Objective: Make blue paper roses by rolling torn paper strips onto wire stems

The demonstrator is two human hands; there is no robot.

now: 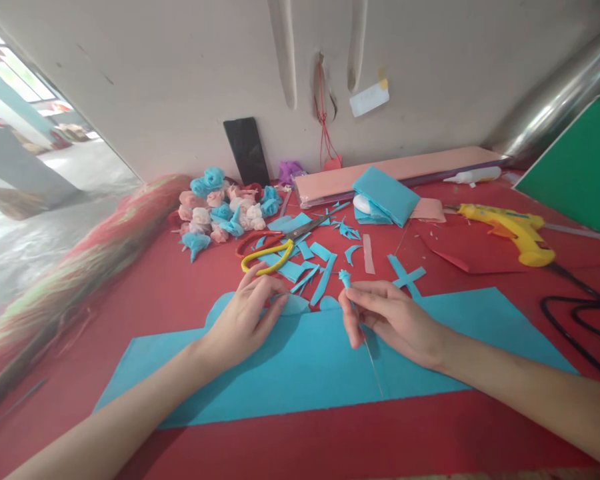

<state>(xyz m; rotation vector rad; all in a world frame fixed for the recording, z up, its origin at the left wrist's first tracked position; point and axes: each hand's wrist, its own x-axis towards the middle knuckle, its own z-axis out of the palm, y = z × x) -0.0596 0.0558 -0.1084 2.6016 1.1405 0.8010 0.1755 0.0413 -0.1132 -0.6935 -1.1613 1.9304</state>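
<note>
So, the right hand (pixel 390 317) is pinching a thin wire (pixel 373 363) topped with a tiny blue bud (pixel 345 278), wire hanging over the big blue sheet (pixel 280 380). Left hand (pixel 250 310) sits by the sheet's far edge, fingers loosely curled near a pale blue petal (pixel 294 305); can't tell if it's gripping that. Scissors (pixel 295 235) lie beyond the sheet.

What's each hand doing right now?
Left hand: at a rounded blue piece; grip cannot be told.
Right hand: closed, holding a thin blue-topped stem.
</note>
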